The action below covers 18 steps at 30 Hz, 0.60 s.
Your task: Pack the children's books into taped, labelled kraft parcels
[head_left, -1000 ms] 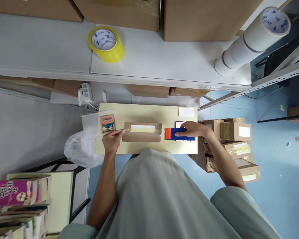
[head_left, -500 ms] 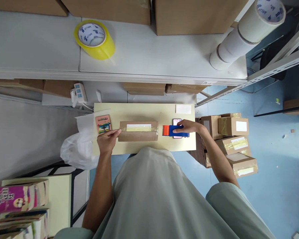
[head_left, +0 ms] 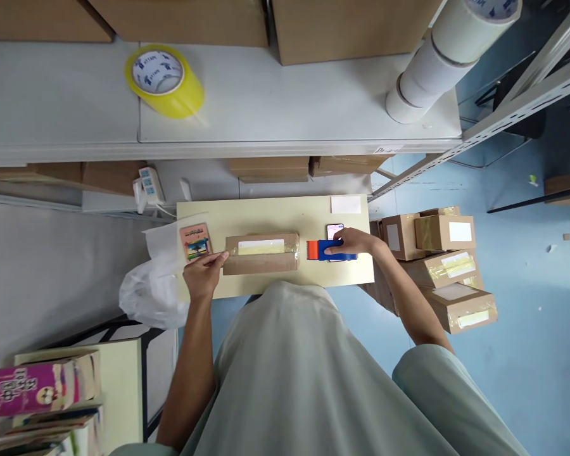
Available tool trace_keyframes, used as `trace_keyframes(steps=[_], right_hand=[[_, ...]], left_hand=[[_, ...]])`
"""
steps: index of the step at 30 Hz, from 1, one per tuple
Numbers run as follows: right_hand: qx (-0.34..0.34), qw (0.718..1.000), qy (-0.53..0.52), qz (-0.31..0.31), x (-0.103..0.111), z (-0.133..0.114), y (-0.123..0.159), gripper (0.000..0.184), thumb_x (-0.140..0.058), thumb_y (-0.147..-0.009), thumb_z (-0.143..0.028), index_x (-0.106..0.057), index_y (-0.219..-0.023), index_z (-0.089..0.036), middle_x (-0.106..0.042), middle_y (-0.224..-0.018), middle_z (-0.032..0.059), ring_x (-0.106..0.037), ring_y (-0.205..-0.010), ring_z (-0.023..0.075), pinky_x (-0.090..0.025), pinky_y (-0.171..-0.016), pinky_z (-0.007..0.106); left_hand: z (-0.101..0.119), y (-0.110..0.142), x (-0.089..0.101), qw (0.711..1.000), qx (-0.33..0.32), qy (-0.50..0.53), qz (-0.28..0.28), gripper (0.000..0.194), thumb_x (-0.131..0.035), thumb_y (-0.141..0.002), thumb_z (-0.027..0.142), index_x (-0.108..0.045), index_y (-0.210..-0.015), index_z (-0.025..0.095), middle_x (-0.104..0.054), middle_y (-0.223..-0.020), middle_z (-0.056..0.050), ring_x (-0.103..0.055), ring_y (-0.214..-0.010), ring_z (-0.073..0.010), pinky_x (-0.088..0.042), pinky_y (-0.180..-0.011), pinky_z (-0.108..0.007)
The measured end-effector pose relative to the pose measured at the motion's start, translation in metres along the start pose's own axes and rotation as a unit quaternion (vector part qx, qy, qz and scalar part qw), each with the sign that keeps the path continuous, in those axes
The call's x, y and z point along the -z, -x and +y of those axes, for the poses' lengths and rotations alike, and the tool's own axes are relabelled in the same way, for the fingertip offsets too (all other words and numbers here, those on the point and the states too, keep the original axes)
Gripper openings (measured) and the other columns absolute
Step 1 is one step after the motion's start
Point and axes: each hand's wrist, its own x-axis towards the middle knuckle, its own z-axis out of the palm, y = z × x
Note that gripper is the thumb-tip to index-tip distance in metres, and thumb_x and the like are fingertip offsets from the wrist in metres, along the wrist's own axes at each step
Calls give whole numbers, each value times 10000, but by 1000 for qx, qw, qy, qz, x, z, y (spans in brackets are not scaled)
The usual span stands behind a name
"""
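Observation:
A long brown cardboard box point(head_left: 261, 263) with a white label and clear tape lies on the pale yellow table point(head_left: 247, 215). At its left end, my left hand point(head_left: 203, 272) pinches the edge between thumb and fingers. My right hand point(head_left: 354, 242) is closed around a blue tape dispenser point(head_left: 339, 250) with an orange front, just right of the box and apart from it. Partly under the dispenser lies a phone point(head_left: 335, 232) with a lit screen. Beside my left hand rests a small pink book point(head_left: 196, 240) with a picture on its cover.
A white card point(head_left: 346, 204) lies at the table's back right. White plastic bags point(head_left: 152, 288) hang at the left edge. Taped boxes point(head_left: 444, 263) are stacked on the right. Above, a shelf point(head_left: 285, 107) holds yellow tape point(head_left: 165, 82) and white rolls point(head_left: 437, 69). Books point(head_left: 47, 386) stand lower left.
The view has shifted and turned slightly. Both hands keep their places, the left at the box's end and the right on the tape dispenser.

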Motion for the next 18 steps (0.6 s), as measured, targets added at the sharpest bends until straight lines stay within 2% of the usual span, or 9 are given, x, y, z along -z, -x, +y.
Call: trace_keyframes(steps=[5, 9, 14, 18], right_hand=[[-24, 995, 96, 32, -18, -26, 0, 589, -641, -995, -714, -750, -1208, -176, -801, -1182, 152, -765, -1063, 309, -534, -798, 317], [-47, 983, 164, 73, -31, -50, 6, 564, -584, -1045, -659, -731, -1247, -153, -774, -1243, 216, -747, -1147, 359, -542, -889, 374], [-56, 969, 207, 120, -48, -71, 16, 523, -543, -1089, -579, -736, -1213, -109, -791, -1157, 234, -766, -1113, 357, -545, -884, 382], [-61, 956, 225, 179, -71, -82, 8, 474, -542, -1108, -502, -720, -1206, -73, -798, -1066, 247, -785, -1038, 345, -544, -834, 376]], left_hand=[[4, 6, -2, 1000, -13, -2, 11, 332, -778, -757, 516, -872, -888, 226, -846, -862, -30, -792, -891, -286, -620, -885, -363], [1, 7, -4, 1000, -6, 15, 9, 337, -782, -747, 521, -870, -875, 222, -844, -852, -37, -791, -878, -284, -616, -890, -368], [-1, 4, -3, 1000, -8, 27, 8, 336, -766, -741, 531, -864, -852, 230, -841, -824, -34, -795, -850, -281, -614, -853, -358], [2, 1, -1, 999, -4, 38, 3, 333, -761, -738, 529, -858, -830, 224, -838, -803, -37, -800, -846, -283, -610, -839, -349]])
